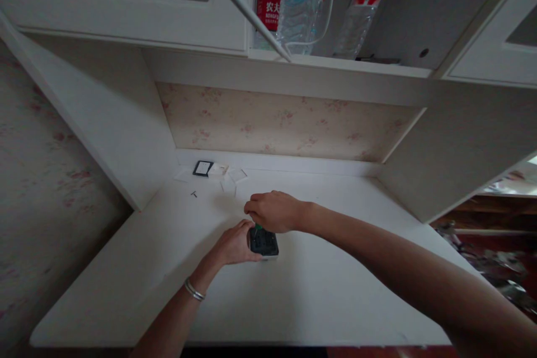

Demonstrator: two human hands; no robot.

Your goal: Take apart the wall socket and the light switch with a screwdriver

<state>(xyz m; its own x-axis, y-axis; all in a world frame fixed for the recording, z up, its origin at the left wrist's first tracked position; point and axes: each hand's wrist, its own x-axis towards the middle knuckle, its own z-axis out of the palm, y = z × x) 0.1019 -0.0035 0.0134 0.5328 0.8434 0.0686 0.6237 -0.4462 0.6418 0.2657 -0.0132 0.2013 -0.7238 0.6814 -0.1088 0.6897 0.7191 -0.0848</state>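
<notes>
A small black square device (264,241) lies on the white desk (319,291) near its middle. My left hand (235,244) grips the device's left edge and holds it flat. Just above it, my right hand (274,211) is closed in a fist around a thin tool with a green handle (257,227), whose tip points down onto the device's top edge. Most of the tool is hidden inside the fist. A silver bracelet (194,290) sits on my left wrist.
At the back left of the desk lie a small black-framed plate (203,168), white paper scraps (229,174) and a tiny screw (193,194). Water bottles (302,3) stand on the shelf overhead. A side panel (104,117) bounds the left, clutter (495,268) the right.
</notes>
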